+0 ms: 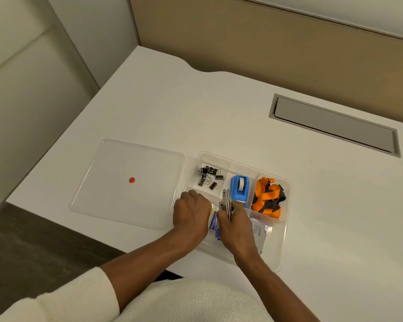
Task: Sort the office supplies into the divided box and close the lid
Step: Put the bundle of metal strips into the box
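A clear divided box (280, 256) sits on the white desk. Its far left compartment holds several black binder clips (209, 178). A blue tape dispenser (240, 188) lies in the middle one, and an orange and black lanyard (268, 197) fills the far right one. A purple packet (260, 233) lies in the near right compartment. My right hand (236, 225) grips a metal stapler-like tool (226, 202) over the near middle compartment. My left hand (191, 211) is curled over the near left compartment, where a small blue item (213, 221) shows between the hands. What my left hand holds is hidden.
The clear lid (126, 182), with a red dot sticker, lies flat on the desk just left of the box. A grey cable hatch (333, 125) is set into the desk at the far right. The desk's left edge drops to a dark floor.
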Motion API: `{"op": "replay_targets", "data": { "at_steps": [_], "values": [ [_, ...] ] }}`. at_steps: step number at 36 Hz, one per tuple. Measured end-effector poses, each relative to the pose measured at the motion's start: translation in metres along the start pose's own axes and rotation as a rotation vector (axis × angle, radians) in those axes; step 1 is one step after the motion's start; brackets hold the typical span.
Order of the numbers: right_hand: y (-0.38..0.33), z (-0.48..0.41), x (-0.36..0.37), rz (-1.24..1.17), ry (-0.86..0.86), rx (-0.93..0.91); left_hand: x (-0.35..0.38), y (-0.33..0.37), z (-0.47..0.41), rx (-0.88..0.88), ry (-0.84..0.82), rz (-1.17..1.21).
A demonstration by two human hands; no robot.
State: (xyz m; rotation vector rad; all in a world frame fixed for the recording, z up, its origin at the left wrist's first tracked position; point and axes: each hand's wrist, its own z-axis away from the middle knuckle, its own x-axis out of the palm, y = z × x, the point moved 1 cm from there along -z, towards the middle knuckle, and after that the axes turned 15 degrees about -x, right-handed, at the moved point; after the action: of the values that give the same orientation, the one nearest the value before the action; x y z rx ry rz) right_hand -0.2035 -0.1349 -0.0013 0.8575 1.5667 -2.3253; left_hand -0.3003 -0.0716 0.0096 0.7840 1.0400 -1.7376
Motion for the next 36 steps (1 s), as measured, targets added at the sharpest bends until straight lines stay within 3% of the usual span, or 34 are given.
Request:
{"op": "replay_targets", "data": {
  "at_steps": [10, 16, 24, 29, 36],
  "values": [
    [-0.006, -0.002, 0.0, 0.017, 0.041, -0.023, 0.004, -0.025, -0.004, 0.044, 0.106, 0.324],
    [-0.019, -0.007, 0.005, 0.06, 0.021, -0.065, 0.006, -0.071, -0.006, -0.09, 0.182, 0.521],
    [-0.041, -0.015, 0.038, 0.215, -0.027, -0.15, 0.031, -0.09, -0.018, -0.216, -0.146, 0.853],
    [-0.046, -0.012, 0.062, 0.442, -0.02, -0.225, 0.044, -0.093, -0.024, -0.179, -0.196, 0.948],
    [-0.049, -0.006, 0.068, 0.526, 0.034, -0.235, 0.049, -0.096, -0.027, -0.136, -0.211, 0.948]
  ]
}}
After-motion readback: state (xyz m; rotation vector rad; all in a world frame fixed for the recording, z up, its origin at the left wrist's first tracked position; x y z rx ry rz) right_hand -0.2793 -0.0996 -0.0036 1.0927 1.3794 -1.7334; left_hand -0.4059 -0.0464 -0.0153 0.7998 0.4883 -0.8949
